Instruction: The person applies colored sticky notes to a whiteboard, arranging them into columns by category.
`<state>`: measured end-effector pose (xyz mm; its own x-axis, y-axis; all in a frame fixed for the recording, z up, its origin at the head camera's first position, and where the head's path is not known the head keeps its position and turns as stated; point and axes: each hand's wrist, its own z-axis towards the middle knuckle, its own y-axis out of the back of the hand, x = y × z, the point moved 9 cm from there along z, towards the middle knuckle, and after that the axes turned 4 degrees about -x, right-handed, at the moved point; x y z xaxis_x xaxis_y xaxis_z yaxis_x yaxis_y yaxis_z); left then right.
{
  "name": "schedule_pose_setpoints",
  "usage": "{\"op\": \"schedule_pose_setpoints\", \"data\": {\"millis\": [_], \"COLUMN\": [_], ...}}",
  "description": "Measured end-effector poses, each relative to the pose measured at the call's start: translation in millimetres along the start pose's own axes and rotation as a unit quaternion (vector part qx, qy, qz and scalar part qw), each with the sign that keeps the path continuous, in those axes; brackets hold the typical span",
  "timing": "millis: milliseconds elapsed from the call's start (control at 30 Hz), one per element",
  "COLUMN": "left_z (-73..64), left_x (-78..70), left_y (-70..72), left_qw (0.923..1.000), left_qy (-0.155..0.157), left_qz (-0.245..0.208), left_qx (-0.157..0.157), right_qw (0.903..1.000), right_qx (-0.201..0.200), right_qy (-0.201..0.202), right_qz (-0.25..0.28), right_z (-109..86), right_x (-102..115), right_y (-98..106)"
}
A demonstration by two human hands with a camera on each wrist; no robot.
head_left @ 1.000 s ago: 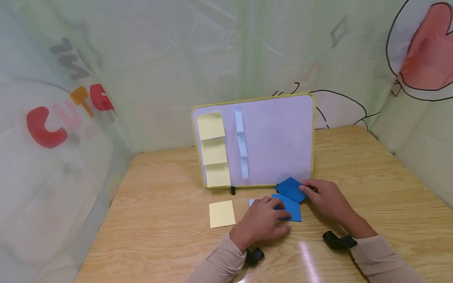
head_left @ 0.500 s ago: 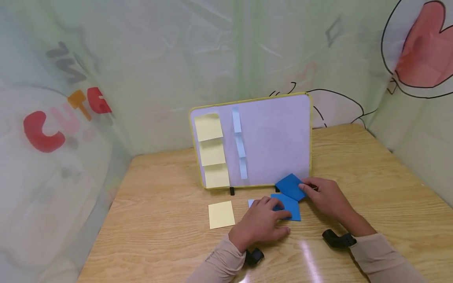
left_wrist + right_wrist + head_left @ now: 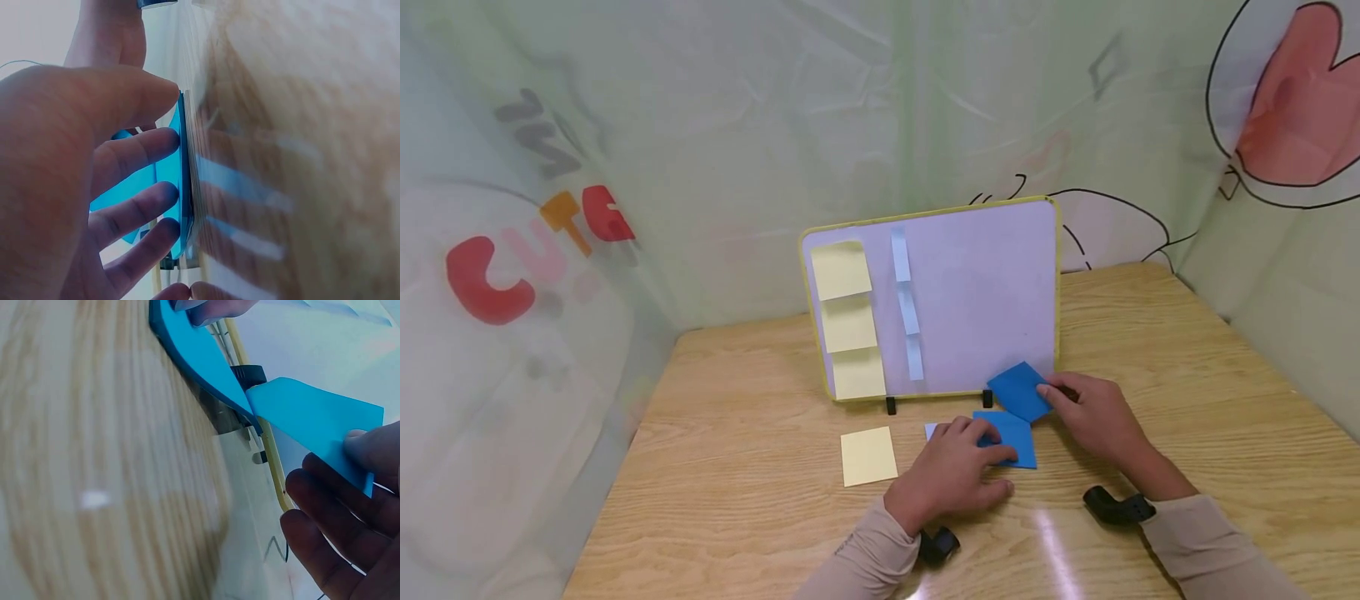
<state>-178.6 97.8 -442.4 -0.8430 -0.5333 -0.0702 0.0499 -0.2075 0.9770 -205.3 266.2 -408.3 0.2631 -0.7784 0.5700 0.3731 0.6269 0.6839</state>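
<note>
My right hand [image 3: 1093, 417] pinches a corner of a blue sticky note [image 3: 1020, 390] between thumb and fingers. That sheet is raised and tilted off the blue sticky-note pad [image 3: 1021, 448], and in the right wrist view the note [image 3: 306, 412] appears to meet the pad [image 3: 194, 353] at the pad's far edge. Fingertips of my left hand [image 3: 957, 471] rest on the pad, which lies on the table; in the left wrist view these fingers [image 3: 137, 153] are spread and fairly straight. A pale violet pad [image 3: 930, 431] is mostly hidden behind the left hand.
A yellow-rimmed whiteboard [image 3: 985, 292] stands on black feet behind the hands. It bears a column of yellow notes [image 3: 850, 325] and a column of narrow light-blue strips [image 3: 907, 308]. A yellow pad [image 3: 868, 457] lies left of my left hand on the wooden table [image 3: 737, 467].
My right hand has raised the blue note slightly, up and to the right in the head view. The left hand stays on the pad.
</note>
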Motion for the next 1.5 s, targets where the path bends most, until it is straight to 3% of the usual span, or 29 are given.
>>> {"op": "schedule_pose_setpoints", "data": {"millis": [567,900,1500], "left_z": [-0.2,-0.7,2.3], "left_x": [-0.2,0.1,-3.2], "left_y": [-0.6,-0.8,6.1], "left_qw": [0.9999,0.9997,0.9990], "left_qy": [0.008,0.010,0.006], "left_qz": [-0.009,-0.020,0.017], "left_qx": [-0.007,-0.006,-0.042], "right_qw": [0.9993,0.9983,0.9985], "right_qx": [-0.034,-0.046,-0.040], "right_qy": [0.006,-0.018,-0.011], "right_qz": [0.017,0.030,0.035], "right_z": [0.7,1.2,7.0], "right_x": [-3.8,-7.4,6.6], "right_y": [6.4,9.0,9.1]}}
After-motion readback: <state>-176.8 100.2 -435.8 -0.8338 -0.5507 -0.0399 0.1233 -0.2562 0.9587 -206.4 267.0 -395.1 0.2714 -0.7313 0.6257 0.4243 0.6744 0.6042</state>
